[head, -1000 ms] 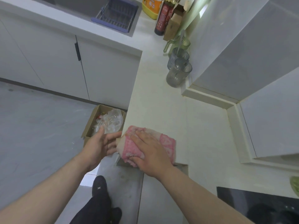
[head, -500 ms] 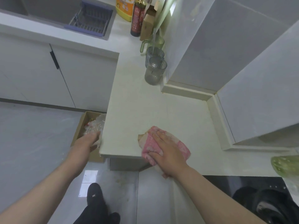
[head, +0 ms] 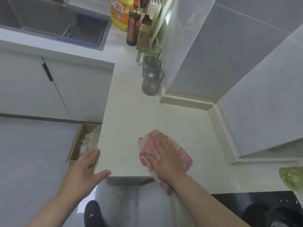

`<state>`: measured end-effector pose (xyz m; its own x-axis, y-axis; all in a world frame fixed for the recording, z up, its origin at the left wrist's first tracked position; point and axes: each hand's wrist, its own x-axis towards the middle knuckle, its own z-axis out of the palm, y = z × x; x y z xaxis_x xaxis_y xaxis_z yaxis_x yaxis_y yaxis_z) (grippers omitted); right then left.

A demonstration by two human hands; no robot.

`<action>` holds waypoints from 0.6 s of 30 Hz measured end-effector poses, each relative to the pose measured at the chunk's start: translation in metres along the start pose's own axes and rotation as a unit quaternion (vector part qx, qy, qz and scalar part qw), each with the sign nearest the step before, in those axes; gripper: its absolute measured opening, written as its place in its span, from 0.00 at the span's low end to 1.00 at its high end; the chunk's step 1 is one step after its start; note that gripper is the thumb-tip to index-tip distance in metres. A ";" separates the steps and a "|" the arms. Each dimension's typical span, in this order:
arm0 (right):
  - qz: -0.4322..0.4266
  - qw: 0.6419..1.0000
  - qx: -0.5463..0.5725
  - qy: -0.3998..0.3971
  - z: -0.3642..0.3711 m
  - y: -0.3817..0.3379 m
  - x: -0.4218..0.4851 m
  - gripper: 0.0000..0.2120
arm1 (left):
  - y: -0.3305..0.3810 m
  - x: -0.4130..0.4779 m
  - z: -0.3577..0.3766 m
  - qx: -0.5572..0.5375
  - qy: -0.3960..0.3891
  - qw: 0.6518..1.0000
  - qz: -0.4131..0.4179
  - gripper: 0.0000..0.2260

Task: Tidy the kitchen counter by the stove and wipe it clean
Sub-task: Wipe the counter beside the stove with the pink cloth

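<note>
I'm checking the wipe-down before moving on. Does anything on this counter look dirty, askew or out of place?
Yes: yellowish staining lines the backsplash seam in the corner. The pink cloth under the right hand hangs over the front edge of the counter. Nothing looks spilled.

I'm seeing the cloth (head: 148,149) lying on the counter (head: 131,120) near its front edge, under my right hand (head: 167,156). My left hand (head: 83,171) is touching the counter's front-left corner. A cardboard box (head: 73,148) is sitting on the floor just left of the counter. Cups (head: 151,82) are standing along the wall behind, with bottles (head: 133,25) farther back. The sink (head: 41,17) is lying far left and the stove (head: 237,205) front right.
</note>
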<state>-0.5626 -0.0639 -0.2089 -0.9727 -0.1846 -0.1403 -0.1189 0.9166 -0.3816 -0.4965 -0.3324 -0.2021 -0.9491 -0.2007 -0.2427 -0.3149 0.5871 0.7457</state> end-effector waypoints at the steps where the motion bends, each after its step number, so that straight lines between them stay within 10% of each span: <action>1: 0.001 1.000 0.001 0.001 -0.001 0.001 0.005 0.37 | -0.001 0.001 0.001 0.003 0.001 1.000 0.001 0.35; 14: 0.099 0.951 0.284 0.076 -0.049 -0.032 0.038 0.05 | 0.008 -0.002 -0.033 -0.086 -0.047 0.995 -0.013 0.21; 18: 0.108 0.911 0.391 0.079 -0.081 -0.055 0.036 0.09 | 0.030 0.003 -0.055 -0.130 -0.019 0.991 -0.006 0.27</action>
<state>-0.6068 -0.0919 -0.1194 -0.9805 0.0787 -0.1799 0.1963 0.3810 -0.9035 -0.5083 -0.3587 -0.1463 -0.9465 -0.1735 -0.2720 -0.3181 0.3623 0.8761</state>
